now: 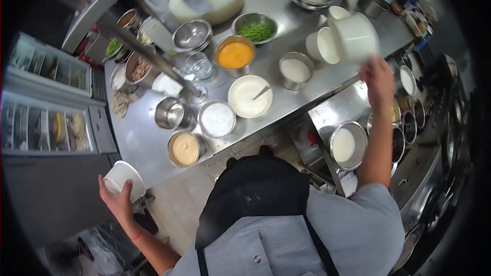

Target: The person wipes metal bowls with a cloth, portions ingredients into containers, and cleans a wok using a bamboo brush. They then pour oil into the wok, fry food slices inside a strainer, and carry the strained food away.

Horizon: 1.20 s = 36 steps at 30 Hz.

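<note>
Head cam: 2 hands well apart. L hand [117,202] is clamped on 1 small white tub [128,176], thumb on the near side, prob. to keep it steady; it's held by the L end of the steel counter [138,143]. R hand [378,79] looks closed on the lower edge of 1 large white tub [358,36], blurred, w/ 1 white cup [319,46] beside it. White bowl [243,106] sits nr the front edge, prob. for easy reach; spoon [262,92] rests in it.

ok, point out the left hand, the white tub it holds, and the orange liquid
Left hand [118,203]: head view, middle of the hand.
White tub [125,175]: head view, side wall.
Orange liquid [234,55]: head view, middle of its surface.
</note>
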{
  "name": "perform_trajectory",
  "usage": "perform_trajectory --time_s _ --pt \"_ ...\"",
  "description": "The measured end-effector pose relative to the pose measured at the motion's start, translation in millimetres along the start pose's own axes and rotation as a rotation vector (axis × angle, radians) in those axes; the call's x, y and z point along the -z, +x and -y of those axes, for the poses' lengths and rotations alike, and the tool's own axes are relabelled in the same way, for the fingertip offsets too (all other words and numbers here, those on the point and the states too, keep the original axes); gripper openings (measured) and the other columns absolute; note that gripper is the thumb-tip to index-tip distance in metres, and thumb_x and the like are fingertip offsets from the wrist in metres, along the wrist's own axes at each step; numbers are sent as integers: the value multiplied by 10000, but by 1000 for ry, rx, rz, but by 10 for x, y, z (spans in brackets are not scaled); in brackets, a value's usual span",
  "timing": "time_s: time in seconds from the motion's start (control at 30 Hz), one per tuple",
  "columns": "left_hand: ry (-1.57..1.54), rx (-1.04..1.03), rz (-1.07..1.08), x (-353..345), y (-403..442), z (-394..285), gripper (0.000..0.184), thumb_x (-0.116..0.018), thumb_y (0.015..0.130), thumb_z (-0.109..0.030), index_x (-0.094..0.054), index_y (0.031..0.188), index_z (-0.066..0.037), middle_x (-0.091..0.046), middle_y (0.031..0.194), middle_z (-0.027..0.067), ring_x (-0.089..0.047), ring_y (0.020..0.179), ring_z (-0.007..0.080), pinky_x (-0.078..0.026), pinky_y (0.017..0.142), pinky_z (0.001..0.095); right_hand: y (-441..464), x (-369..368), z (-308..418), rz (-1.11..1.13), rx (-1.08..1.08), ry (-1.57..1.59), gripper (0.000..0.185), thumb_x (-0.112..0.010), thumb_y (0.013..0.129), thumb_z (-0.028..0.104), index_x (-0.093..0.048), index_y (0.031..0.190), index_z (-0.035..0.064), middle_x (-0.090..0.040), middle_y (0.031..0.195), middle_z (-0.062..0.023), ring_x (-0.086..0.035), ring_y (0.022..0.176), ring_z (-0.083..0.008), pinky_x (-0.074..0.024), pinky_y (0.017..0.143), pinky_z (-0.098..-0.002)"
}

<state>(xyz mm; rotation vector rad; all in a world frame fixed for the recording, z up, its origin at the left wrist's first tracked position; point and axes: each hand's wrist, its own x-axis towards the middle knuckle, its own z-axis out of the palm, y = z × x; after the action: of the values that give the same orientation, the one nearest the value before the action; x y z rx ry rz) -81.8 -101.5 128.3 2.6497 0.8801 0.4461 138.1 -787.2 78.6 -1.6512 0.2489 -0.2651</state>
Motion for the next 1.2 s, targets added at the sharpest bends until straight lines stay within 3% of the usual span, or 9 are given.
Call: perform_trajectory --time_s 0.17,0.27,0.37,0.5,0.67,0.8,0.9,1.0,1.2 --pt "-398 210 -123 49 -367 281 888 -803 705 -185 -331 1435 -1 -377 1426 228 -396 1294 331 -301 1093 397 -1368 -159 -544 327 -117 792 476 -401 1007 370 -438 1358 50 -536 1317 -148 -520 1207 -232 -479 943 -450" --pt "48 -101 -440 -642 -601 463 942 -844 645 -239 -363 1420 -4 -394 1425 224 -407 1288 357 -313 1089 426 -1881 -940 -961 -96 -927 914 408 -442 997 371 -519 1264 74 -637 1105 -84 -627 942 -174 -543 756 -377" --pt "361 -123 315 -853 -765 452 968 -855 610 -270 -375 1400 19 -425 1394 235 -401 1290 390 -313 1087 460 -1911 -941 -1266 253 -1167 747 342 -445 967 477 -565 982 156 -418 580 66 -369 431 -61 -361 401 -209" --pt "93 -203 -401 -524 -569 171 956 -852 606 -284 -388 1391 4 -437 1372 252 -383 1295 412 -307 1076 495 -1882 -1036 -177 51 -1175 667 293 -493 974 360 -580 1104 112 -630 845 -33 -606 727 -185 -523 658 -341" --pt "349 -206 220 -905 -862 522 963 -856 602 -299 -387 1381 19 -417 1379 246 -387 1273 419 -320 1059 498 -1887 -778 -2085 307 -1062 1038 310 -466 984 298 -568 1154 59 -658 929 -48 -632 849 -186 -521 689 -325" --pt "68 -184 -536 -545 -673 198 941 -852 610 -270 -388 1378 14 -407 1380 243 -413 1255 403 -318 1067 490 -1900 -1000 -879 196 -1115 845 347 -457 991 313 -536 1203 49 -643 1006 -67 -634 837 -180 -515 644 -313" --pt "261 -296 93 -876 -762 608 911 -845 599 -299 -434 1349 16 -448 1339 262 -429 1239 415 -313 1071 491 -1878 -904 -1605 179 -1035 964 378 -450 996 324 -512 1239 41 -631 1064 -81 -636 828 -175 -510 611 -303" --pt "48 -298 -257 -650 -816 496 935 -831 599 -267 -399 1382 10 -447 1343 245 -423 1257 392 -320 1072 461 -1922 -876 -988 146 -926 903 410 -443 1001 335 -488 1276 34 -619 1122 -96 -637 819 -171 -505 578 -294" --pt "-1609 327 47 -637 -702 119 812 -445 878 -622 -322 1446 -55 -400 1444 152 -428 1302 321 -427 1037 463 -1812 -1690 577 603 28 546 219 -481 999 171 -504 1136 2 -644 826 -128 -637 681 -174 -544 611 -312"
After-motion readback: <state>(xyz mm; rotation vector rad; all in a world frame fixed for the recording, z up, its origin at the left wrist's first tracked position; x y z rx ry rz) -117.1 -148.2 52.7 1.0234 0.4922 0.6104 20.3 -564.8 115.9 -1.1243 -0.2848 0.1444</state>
